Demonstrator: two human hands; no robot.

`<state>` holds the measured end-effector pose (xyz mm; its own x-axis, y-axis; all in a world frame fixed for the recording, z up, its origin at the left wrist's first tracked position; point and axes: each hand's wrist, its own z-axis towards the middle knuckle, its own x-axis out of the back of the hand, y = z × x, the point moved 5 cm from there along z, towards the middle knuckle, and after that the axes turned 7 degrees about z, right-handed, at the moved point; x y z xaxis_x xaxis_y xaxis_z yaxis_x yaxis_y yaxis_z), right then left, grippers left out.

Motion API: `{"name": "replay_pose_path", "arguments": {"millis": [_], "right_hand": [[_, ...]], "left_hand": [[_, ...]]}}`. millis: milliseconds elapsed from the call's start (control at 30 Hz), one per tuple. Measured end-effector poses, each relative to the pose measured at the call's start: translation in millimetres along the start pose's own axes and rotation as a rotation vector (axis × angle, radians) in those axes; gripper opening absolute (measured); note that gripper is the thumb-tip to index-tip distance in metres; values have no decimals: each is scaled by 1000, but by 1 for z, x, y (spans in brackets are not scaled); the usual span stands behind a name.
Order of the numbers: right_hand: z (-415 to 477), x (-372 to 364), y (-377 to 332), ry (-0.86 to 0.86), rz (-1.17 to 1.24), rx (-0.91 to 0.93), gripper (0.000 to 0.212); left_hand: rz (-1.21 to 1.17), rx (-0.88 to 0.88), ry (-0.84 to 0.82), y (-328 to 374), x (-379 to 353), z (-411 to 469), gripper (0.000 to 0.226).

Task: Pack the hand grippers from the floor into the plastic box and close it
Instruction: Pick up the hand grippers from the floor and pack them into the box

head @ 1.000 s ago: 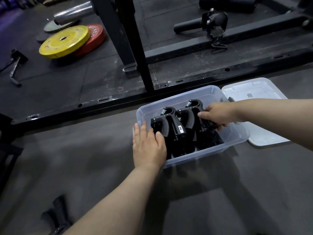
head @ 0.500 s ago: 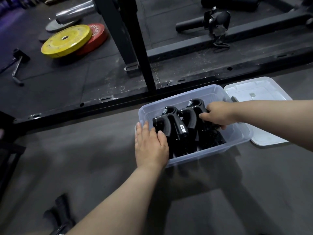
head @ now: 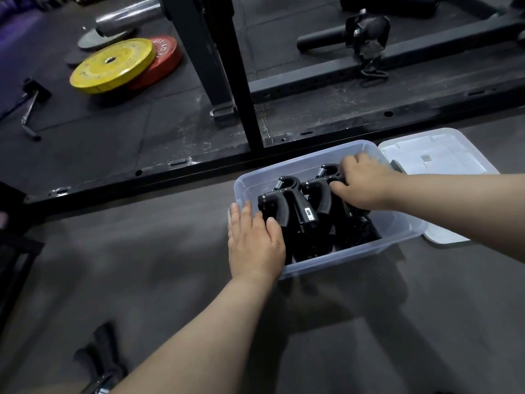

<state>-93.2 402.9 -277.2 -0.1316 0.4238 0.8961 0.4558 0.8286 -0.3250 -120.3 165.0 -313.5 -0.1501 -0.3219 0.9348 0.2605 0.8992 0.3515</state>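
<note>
My left hand (head: 254,240) lies flat, fingers straight, on the near left corner of the plastic box (head: 355,255), with the thumb touching the handle of the nearest of the hand grippers (head: 298,211). They stand upright in a row inside, spring ends up. My right hand (head: 362,186) reaches in from the right, and its fingers curl over the top of the rightmost gripper (head: 326,173), holding it.

What matters next is behind my left wrist. A dark shape that I take for a stray gripper (head: 99,362) lies on the floor (head: 142,265), well apart from the box, down to my left and close against my left forearm. Its long axis seems to run roughly alongside that forearm, but its near end is hidden, so I cannot tell which way the handles point. My left hand is much the nearer one, and I judge it should draw back toward me to fetch it.

The lid (head: 443,157) lies flat on the floor at the box's right end, nearer my right hand, and is not yet on.
</note>
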Motion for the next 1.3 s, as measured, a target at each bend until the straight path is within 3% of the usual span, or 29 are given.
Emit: {"name": "replay_pose_path", "arguments": {"millis": [200,367,567,800,1300], "right_hand": [[0,-15,-16,-124,-49,-61,62],[0,-24,-20,-146,-21,-100,45],[3,-21,-19,-128,-30,-57,50],[4,-17,-17,15,20,-40,50],[8,-18,-16,-22,54,1,46]], "left_hand": [[-1,-4,2,0,-1,0,51],[12,-6,5,-1,-2,0,53],[18,-5,13,-1,-3,1,52],[8,-2,11,0,-1,1,59],[13,-9,5,-1,-2,1,52]]}}
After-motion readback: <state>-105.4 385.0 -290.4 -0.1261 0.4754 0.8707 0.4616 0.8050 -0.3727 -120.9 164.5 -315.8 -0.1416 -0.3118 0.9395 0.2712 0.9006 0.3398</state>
